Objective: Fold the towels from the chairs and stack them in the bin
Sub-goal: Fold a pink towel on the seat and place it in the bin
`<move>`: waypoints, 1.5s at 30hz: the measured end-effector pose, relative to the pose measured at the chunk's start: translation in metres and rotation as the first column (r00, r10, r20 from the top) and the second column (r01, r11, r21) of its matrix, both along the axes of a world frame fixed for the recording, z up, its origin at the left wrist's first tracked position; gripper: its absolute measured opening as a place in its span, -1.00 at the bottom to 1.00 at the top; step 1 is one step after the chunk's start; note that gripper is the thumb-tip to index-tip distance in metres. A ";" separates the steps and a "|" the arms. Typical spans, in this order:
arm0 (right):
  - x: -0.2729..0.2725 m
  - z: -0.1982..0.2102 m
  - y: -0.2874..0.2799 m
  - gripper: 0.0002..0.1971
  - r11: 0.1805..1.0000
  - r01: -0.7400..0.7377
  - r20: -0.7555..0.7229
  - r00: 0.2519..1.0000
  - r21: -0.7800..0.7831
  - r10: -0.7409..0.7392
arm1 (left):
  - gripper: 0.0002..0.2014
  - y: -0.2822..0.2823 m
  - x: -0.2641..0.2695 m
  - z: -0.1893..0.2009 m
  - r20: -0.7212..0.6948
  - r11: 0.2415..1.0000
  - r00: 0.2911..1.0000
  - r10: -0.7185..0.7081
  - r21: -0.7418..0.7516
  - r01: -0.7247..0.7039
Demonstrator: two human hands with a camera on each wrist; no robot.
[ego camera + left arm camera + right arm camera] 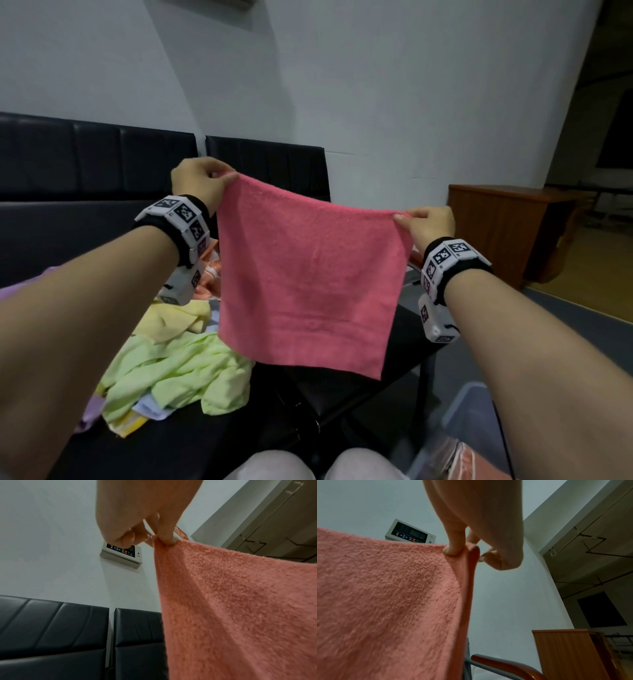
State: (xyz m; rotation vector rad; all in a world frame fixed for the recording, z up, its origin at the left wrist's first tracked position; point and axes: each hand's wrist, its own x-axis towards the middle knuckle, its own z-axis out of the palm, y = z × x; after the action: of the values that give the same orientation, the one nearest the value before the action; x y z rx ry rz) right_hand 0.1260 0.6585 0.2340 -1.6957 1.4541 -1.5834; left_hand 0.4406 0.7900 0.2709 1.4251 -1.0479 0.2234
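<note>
A pink towel (308, 274) hangs spread flat in the air above the black chairs (85, 164). My left hand (219, 178) pinches its top left corner, and the left wrist view shows thumb and finger clamped on the pink towel (231, 601) at that corner. My right hand (407, 219) pinches the top right corner, which sits lower than the left; the pink towel (385, 601) fills the left of the right wrist view. A clear plastic bin (462, 421) stands at the lower right with a folded pinkish towel (455, 462) inside.
A heap of loose towels, light green (178, 373), yellow (171, 318) and others, lies on the chair seat below my left arm. A wooden cabinet (507, 226) stands to the right by the wall. A control panel (121, 553) is mounted on the wall above.
</note>
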 end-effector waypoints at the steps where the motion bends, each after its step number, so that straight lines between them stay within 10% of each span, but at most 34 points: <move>1: -0.001 0.003 0.003 -0.76 1.000 0.006 -0.009 1.000 -0.020 -0.006 | -0.85 0.001 -0.001 0.003 -0.015 0.999 1.000 -0.011 -0.032 0.011; 11: 0.014 0.011 -0.006 -0.74 0.995 0.041 0.059 0.998 -0.090 -0.036 | -0.89 -0.024 0.006 0.005 -0.082 0.998 0.996 0.024 -0.058 -0.029; 19: 0.039 -0.038 -0.055 -0.81 0.996 0.041 0.074 0.996 0.081 -0.047 | -0.87 -0.087 0.032 -0.057 -0.294 0.976 0.954 -0.064 0.179 0.121; 31: 0.061 -0.122 -0.143 -0.83 0.928 0.105 -0.030 0.994 0.356 -0.101 | -0.93 -0.172 0.050 -0.162 -0.202 0.886 0.979 0.023 0.457 0.073; 45: 0.047 -0.219 -0.136 -0.65 0.679 0.195 -0.292 0.956 0.707 0.029 | -0.72 -0.160 0.046 -0.246 -0.302 0.597 0.949 0.094 0.780 0.189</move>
State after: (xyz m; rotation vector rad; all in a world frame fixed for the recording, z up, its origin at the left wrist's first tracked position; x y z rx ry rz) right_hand 0.1734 0.5221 0.0147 -1.3793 1.9745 -0.6026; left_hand 0.4865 0.6295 0.0254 2.1553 -0.9420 -0.6071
